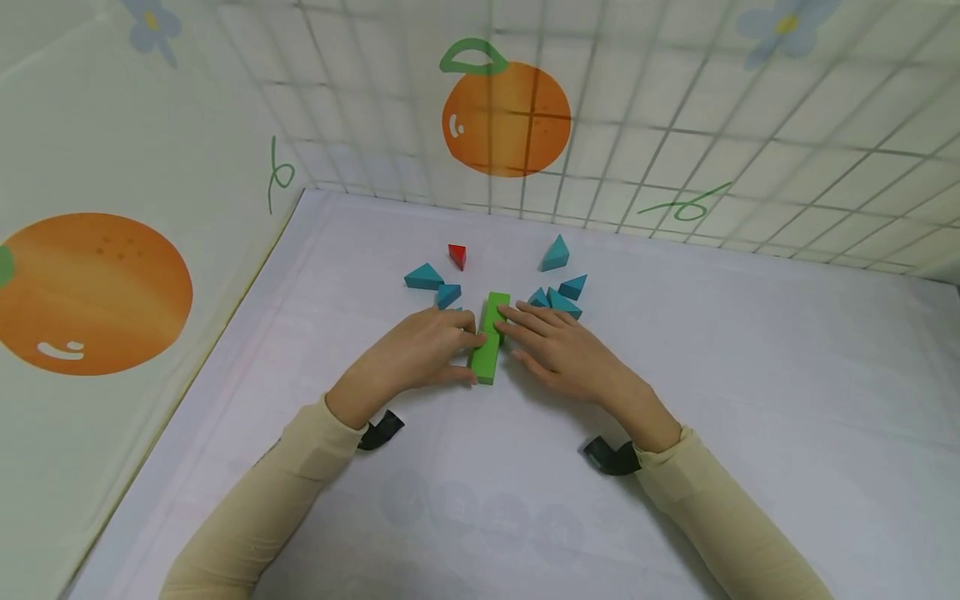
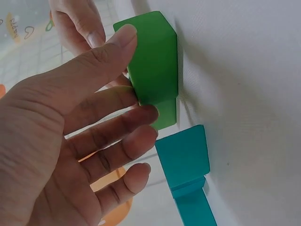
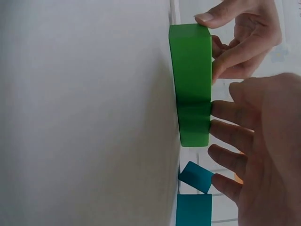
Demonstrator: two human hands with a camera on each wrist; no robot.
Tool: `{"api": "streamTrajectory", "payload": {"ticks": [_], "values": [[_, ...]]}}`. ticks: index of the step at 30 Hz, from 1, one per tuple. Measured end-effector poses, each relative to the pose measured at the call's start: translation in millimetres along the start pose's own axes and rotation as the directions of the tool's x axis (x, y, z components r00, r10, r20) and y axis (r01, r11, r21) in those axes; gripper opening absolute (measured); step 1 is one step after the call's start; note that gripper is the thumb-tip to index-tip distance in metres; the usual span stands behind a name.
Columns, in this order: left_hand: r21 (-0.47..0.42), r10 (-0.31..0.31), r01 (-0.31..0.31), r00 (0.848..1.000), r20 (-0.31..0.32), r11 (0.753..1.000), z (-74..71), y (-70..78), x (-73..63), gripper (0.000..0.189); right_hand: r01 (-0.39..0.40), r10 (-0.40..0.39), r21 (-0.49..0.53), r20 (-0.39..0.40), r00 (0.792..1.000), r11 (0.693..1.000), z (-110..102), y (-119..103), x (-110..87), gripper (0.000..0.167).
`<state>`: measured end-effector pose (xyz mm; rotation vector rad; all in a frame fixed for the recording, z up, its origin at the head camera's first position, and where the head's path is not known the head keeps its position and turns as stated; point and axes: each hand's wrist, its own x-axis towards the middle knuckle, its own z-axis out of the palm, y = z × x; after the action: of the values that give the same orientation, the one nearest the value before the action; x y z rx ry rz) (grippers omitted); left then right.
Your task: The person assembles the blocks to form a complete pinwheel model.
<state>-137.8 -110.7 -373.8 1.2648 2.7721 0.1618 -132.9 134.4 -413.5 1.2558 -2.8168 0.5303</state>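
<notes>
Two green blocks lie end to end on the white tabletop, a near one (image 1: 485, 364) and a far one (image 1: 497, 305). My left hand (image 1: 420, 350) pinches the near block, its thumb at the near end and its index finger farther along. The right wrist view shows that thumb on the block's end corner (image 3: 190, 31). From the other side, my right hand (image 1: 566, 354) touches the row near the join with extended fingertips. Its thumb stands away from the green. Close by the left fingers lies a teal triangular block (image 2: 186, 155).
Beyond the left hand are teal triangles (image 1: 424, 277) and a small red triangle (image 1: 457, 255). More teal triangles (image 1: 564, 303) sit past the right fingers, one (image 1: 556, 253) farther back. A grid panel with a printed orange (image 1: 506, 121) stands behind the table.
</notes>
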Motion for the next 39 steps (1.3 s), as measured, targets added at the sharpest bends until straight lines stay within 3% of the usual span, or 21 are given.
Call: {"api": "streamTrajectory", "payload": {"ticks": [33,36,39], "values": [[-0.038,0.004,-0.004,1.0,-0.005,0.999,2.0,0.5,-1.9,0.057,-0.017,0.017,0.012,0.034,0.999,1.0,1.0,-7.8,4.7,0.052],[-0.033,0.007,-0.008,0.999,-0.034,0.999,0.0,-0.2,-2.8,0.055,-0.008,0.008,0.015,0.017,1.0,1.0,-1.8,-5.8,4.4,0.052],[-0.022,0.028,-0.03,0.994,-0.103,0.999,-2.9,-0.6,-3.3,0.05,-0.021,0.021,0.005,-0.003,1.0,1.0,-10.1,-0.1,2.7,0.052]]}}
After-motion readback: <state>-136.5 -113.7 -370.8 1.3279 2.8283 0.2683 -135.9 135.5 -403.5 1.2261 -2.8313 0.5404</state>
